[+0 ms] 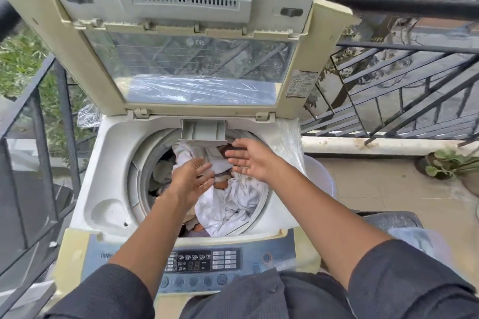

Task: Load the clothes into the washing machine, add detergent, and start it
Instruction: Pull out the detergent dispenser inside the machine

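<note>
Soft, even daylight fills the scene with only faint shadows, the raised lid shows pale reflections in its clear panel, the railing bows with wide-angle distortion at the edges, and both hands are slightly motion-blurred.

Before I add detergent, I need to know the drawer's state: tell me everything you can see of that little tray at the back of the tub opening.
The detergent tray is a small grey-beige plastic drawer, pulled out from the back rim of the washing machine, just below the raised lid. It juts over the drum, above the clothes. Its shallow compartments look empty. Neither hand touches it; the right hand hovers just in front.
</note>
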